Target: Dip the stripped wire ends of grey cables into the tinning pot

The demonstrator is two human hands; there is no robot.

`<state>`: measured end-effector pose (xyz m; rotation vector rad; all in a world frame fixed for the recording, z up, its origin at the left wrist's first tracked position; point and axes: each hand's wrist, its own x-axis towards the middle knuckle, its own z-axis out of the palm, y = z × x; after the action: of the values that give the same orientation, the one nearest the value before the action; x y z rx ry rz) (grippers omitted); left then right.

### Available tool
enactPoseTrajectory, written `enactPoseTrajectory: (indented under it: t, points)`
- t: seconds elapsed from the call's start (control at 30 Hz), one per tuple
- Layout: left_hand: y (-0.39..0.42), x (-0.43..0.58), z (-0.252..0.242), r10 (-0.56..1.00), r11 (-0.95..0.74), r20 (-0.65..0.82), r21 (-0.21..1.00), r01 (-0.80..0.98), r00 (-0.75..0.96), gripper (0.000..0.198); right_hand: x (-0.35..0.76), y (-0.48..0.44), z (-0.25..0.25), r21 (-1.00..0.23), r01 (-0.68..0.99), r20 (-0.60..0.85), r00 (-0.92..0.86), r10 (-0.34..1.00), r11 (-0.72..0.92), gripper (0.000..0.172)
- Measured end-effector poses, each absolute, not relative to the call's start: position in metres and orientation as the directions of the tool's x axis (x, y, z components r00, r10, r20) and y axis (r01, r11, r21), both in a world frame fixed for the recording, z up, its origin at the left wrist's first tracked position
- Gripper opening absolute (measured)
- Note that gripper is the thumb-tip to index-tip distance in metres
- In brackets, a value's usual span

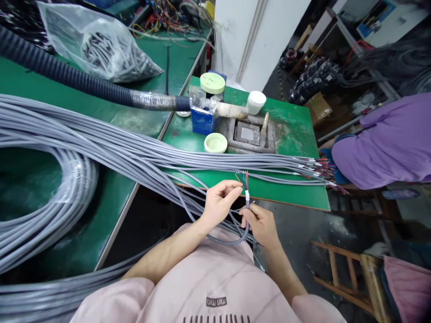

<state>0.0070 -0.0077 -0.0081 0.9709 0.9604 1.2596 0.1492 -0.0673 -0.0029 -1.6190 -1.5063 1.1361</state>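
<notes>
A strip of green bench mat lies just past the left hand and right hand, with the grey cable looped below them. Beyond that strip, a fan of grey cables crosses the bench and blocks any forward reach, and the soldering tray, blue box and corrugated conduit stand behind it. To the left, a cable coil covers the other bench. To the right, a passage runs over the concrete floor as far as a wooden stool. A co-worker's purple sleeve stands beyond the bench's right end.
</notes>
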Motion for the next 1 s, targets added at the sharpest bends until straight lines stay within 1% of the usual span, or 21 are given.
enactPoseTrajectory:
  t: [0.23,0.43,0.63,0.73,0.83,0.9,1.0]
  points:
    - [-0.005,0.007,-0.007,0.995,0.102,-0.094,0.936,-0.336,0.04,0.028,0.148,-0.066,-0.002,-0.89,0.438,-0.163,-0.049,0.985,-0.125,0.037]
    - [-0.001,0.006,-0.007,0.985,0.17,-0.165,0.895,-0.412,0.048,0.029,0.144,-0.064,0.0,-0.855,0.509,-0.151,-0.062,0.987,-0.099,0.037]
    - [0.001,0.006,-0.007,0.983,0.184,-0.177,0.884,-0.429,0.057,0.027,0.143,-0.064,0.001,-0.838,0.54,-0.133,-0.074,0.988,-0.073,0.037]
    - [0.001,0.006,-0.009,0.986,0.162,-0.16,0.895,-0.415,0.041,0.025,0.142,-0.063,0.001,-0.845,0.527,-0.133,-0.055,0.99,-0.085,0.036]
    - [-0.003,0.007,-0.01,0.995,0.09,-0.101,0.924,-0.371,-0.01,0.024,0.142,-0.061,-0.001,-0.875,0.471,-0.133,-0.011,0.991,-0.112,0.029]
    - [-0.008,0.009,-0.01,0.999,0.017,-0.027,0.948,-0.318,-0.027,0.022,0.143,-0.058,-0.002,-0.907,0.401,-0.136,0.003,0.991,-0.126,0.027]
    - [-0.016,0.012,-0.01,0.996,-0.084,0.084,0.968,-0.237,-0.011,0.016,0.143,-0.052,-0.004,-0.958,0.253,-0.144,-0.031,0.989,-0.131,0.032]
